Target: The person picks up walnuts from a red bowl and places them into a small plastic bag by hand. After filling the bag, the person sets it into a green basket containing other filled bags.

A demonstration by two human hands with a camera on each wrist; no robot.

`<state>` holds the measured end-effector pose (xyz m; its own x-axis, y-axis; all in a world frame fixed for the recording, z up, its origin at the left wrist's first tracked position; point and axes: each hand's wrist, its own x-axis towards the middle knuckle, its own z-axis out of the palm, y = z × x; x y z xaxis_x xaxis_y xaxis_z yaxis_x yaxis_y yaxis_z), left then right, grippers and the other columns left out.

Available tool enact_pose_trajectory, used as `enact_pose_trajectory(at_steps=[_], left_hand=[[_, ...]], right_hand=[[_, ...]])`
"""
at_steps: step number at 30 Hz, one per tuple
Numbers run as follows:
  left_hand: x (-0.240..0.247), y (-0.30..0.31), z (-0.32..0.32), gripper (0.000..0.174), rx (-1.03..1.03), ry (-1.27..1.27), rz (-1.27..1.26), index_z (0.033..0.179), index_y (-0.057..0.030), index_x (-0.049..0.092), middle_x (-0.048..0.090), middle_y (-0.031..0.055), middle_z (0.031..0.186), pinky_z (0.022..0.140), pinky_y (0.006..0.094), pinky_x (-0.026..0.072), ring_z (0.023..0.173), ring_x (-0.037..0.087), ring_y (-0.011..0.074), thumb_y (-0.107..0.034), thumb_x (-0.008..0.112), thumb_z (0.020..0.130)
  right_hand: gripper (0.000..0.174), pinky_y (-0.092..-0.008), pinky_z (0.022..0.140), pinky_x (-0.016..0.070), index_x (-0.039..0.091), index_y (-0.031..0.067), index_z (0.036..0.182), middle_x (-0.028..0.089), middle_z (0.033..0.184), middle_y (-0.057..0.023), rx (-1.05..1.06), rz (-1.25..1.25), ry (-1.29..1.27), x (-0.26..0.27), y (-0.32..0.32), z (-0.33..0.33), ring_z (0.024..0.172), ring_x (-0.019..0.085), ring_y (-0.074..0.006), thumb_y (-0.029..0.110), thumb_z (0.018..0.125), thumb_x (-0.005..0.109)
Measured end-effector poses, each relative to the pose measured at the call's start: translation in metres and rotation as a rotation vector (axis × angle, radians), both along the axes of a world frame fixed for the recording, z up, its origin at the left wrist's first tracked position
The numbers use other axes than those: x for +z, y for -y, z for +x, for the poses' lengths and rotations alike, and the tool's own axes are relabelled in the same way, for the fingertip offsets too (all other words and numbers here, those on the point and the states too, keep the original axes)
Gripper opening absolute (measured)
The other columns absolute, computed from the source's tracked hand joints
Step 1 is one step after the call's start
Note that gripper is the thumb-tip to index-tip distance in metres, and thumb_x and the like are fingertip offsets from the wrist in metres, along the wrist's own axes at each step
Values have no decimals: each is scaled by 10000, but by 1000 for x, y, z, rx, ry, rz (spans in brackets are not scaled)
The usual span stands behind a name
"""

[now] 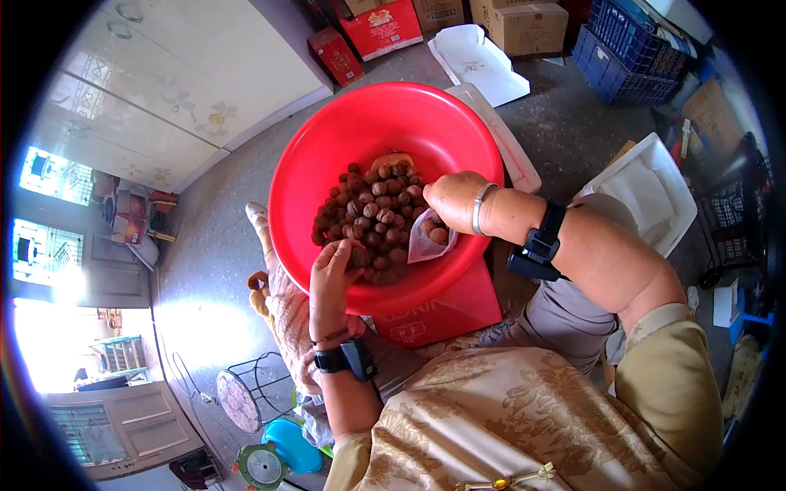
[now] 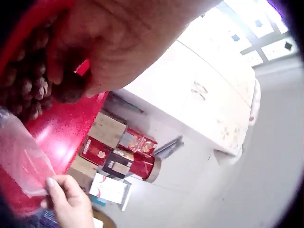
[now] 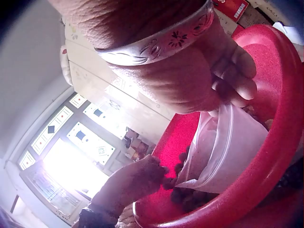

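A red basin (image 1: 307, 164) holds a heap of walnuts (image 1: 385, 209). At the basin's right side the right hand (image 1: 458, 200) pinches the edge of a clear plastic bag (image 1: 422, 248) with several walnuts inside; in the right wrist view the bag (image 3: 223, 147) hangs below the curled fingers. The left hand (image 1: 332, 282) is at the near left part of the heap, its thumb and fingers round a walnut (image 1: 359, 258). The left wrist view shows this walnut (image 2: 70, 89) between thumb and fingers, above the red plastic.
Under the basin is a red box (image 1: 442, 315). White trays (image 1: 483, 65) and cardboard boxes (image 1: 528, 29) lie beyond it, with blue crates (image 1: 610, 61) at the far right. A white cabinet (image 1: 164, 82) stands at the left, and a round stool (image 1: 239, 401) at the lower left.
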<state>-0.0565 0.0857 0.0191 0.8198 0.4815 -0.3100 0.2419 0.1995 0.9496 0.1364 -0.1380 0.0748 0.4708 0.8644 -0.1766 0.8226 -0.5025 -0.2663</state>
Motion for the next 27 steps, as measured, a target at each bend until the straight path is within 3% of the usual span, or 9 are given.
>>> enact_pose_trajectory(at_steps=[1, 5, 9, 15, 17, 20, 24, 26, 27], left_hand=[[1, 1, 0, 200, -13, 49, -115, 1090, -56, 661, 696, 44, 1006, 801, 281, 530, 909, 650, 143, -224, 592, 1007], [6, 12, 3, 192, -99, 235, -357, 1147, -69, 625, 678, 59, 1104, 924, 320, 512, 1008, 645, 173, -195, 588, 1006], [20, 24, 6, 195, -177, 261, -372, 1166, -71, 612, 664, 61, 1143, 953, 322, 491, 1048, 632, 180, -170, 596, 999], [29, 37, 19, 192, -206, 129, -231, 1155, -65, 623, 657, 25, 1043, 848, 257, 510, 945, 624, 126, -155, 624, 985], [42, 52, 28, 234, -203, -7, 15, 1123, -19, 612, 635, 7, 837, 568, 200, 437, 665, 538, 61, -165, 674, 951], [52, 63, 38, 260, -264, -90, 147, 1133, 0, 607, 626, 9, 788, 520, 197, 407, 642, 533, 58, -180, 670, 956], [50, 68, 42, 270, -269, -14, 100, 1159, -4, 612, 638, 15, 846, 527, 199, 425, 662, 545, 56, -176, 665, 957], [49, 66, 40, 301, -246, 110, 126, 1232, -35, 614, 657, 7, 1033, 694, 211, 501, 858, 597, 72, -202, 646, 983], [45, 60, 39, 301, -244, 107, 126, 1232, -35, 614, 657, 7, 1033, 694, 211, 501, 858, 597, 72, -202, 646, 983]], right_hand=[[242, -458, 789, 571, 742, 15, 917, 721, 925, -221, -22, 21, -17, 1, 0, 0, 892, 710, -386, 186, 746, 758], [218, -459, 786, 570, 744, 18, 909, 721, 918, -218, -12, 16, -25, -1, 0, 0, 889, 710, -386, 176, 758, 738], [187, -453, 786, 570, 747, 19, 899, 721, 915, -217, -19, 37, 13, 2, 1, -2, 882, 710, -385, 145, 771, 698], [194, -448, 788, 571, 750, 16, 908, 721, 911, -221, -30, 18, -7, -8, -3, 1, 882, 713, -379, 141, 766, 704], [201, -448, 787, 571, 750, 16, 911, 721, 908, -222, -38, 21, -8, -6, -3, 1, 882, 715, -377, 145, 760, 719], [227, -448, 787, 572, 750, 15, 918, 723, 910, -221, -40, -2, -45, 1, -2, 0, 886, 717, -373, 155, 739, 757], [247, -446, 790, 574, 752, 19, 913, 724, 910, -218, -49, -2, -33, 2, -2, 0, 888, 718, -370, 170, 721, 783], [245, -444, 789, 574, 753, 21, 912, 725, 907, -216, -40, -1, -30, -1, -2, 1, 887, 719, -368, 173, 722, 782], [236, -443, 789, 575, 754, 21, 911, 725, 906, -215, -52, 7, -15, -4, -3, 2, 885, 719, -368, 171, 730, 773]])
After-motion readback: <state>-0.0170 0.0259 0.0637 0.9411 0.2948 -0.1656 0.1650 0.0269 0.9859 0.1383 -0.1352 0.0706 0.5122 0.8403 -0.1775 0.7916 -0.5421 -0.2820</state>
